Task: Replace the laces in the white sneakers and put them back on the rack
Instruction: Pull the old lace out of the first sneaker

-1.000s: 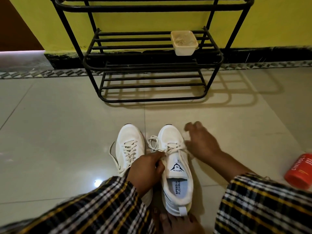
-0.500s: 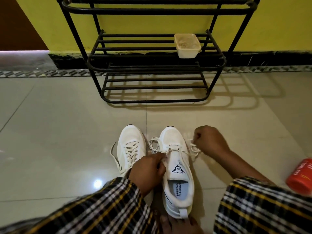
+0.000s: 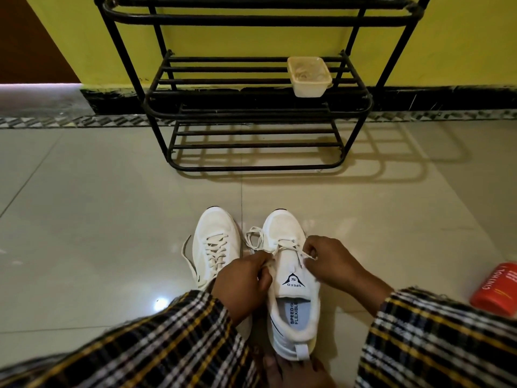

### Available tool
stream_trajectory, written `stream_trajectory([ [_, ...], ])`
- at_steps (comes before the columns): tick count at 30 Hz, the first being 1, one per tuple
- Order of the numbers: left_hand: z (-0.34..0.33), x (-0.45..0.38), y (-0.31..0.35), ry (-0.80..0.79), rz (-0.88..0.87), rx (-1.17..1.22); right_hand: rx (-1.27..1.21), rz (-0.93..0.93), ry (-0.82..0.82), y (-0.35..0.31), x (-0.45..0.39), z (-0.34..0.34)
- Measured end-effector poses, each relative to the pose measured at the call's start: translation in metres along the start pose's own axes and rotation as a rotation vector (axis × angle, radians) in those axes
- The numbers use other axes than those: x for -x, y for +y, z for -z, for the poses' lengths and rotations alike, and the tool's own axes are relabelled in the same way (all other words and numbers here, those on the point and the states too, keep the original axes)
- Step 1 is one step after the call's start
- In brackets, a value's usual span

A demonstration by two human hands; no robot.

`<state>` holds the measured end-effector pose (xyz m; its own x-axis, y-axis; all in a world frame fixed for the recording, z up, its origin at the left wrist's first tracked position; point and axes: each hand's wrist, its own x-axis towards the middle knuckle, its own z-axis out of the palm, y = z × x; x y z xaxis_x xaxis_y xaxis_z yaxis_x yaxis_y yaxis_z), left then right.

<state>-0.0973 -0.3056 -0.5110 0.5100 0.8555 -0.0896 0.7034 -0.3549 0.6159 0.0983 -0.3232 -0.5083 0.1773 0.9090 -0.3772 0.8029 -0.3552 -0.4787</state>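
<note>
Two white sneakers stand side by side on the tiled floor, toes pointing at the black metal rack (image 3: 257, 107). The left sneaker (image 3: 216, 242) is laced, one lace end trailing off its left side. The right sneaker (image 3: 291, 289) has a loose white lace (image 3: 256, 238) looped over its left side. My left hand (image 3: 243, 281) pinches the lace at the shoe's left edge. My right hand (image 3: 333, 261) pinches the other lace end at the right edge. Both hands sit at the upper eyelets.
A cream plastic tub (image 3: 309, 75) sits on the rack's middle shelf, right side. An orange can (image 3: 496, 288) lies on the floor at the far right. A bare foot (image 3: 293, 371) rests just behind the right sneaker's heel. A yellow wall stands behind the rack.
My right hand moved from the floor beside the right sneaker, closed on the lace end, and came in to the shoe's right edge. My left hand stayed on the lace.
</note>
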Motion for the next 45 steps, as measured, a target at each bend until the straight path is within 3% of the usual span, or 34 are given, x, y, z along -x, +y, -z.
stream_trajectory([
  [5, 0.001, -0.001, 0.0, -0.028, 0.008, -0.011, -0.344, -0.011, 0.032, 0.023, 0.008, -0.005],
  [7, 0.001, -0.001, 0.0, -0.033, 0.01, -0.011, -0.197, 0.073, 0.038, 0.017, 0.007, -0.006],
  [11, 0.001, -0.001, 0.0, -0.026, 0.02, 0.009, 0.364, 0.324, 0.081, -0.015, 0.008, -0.006],
  [14, 0.001, -0.002, 0.001, -0.023, 0.019, 0.001, 0.507, 0.326, 0.064, -0.024, 0.009, -0.009],
  [19, 0.0, -0.002, 0.0, -0.021, 0.008, -0.007, 0.465, 0.315, 0.046, -0.028, 0.011, -0.01],
  [28, -0.002, -0.002, -0.002, -0.011, 0.016, -0.001, 0.111, 0.197, 0.258, -0.017, 0.012, -0.026],
  [31, -0.002, -0.002, 0.0, -0.008, 0.022, -0.013, 0.03, 0.14, 0.258, -0.016, 0.009, -0.023],
  [40, -0.001, -0.003, 0.0, -0.011, 0.014, -0.018, 0.404, 0.26, 0.118, -0.039, -0.008, -0.016],
  [45, -0.003, -0.004, -0.001, -0.006, 0.032, -0.015, 0.264, 0.192, 0.154, -0.041, -0.012, -0.016],
])
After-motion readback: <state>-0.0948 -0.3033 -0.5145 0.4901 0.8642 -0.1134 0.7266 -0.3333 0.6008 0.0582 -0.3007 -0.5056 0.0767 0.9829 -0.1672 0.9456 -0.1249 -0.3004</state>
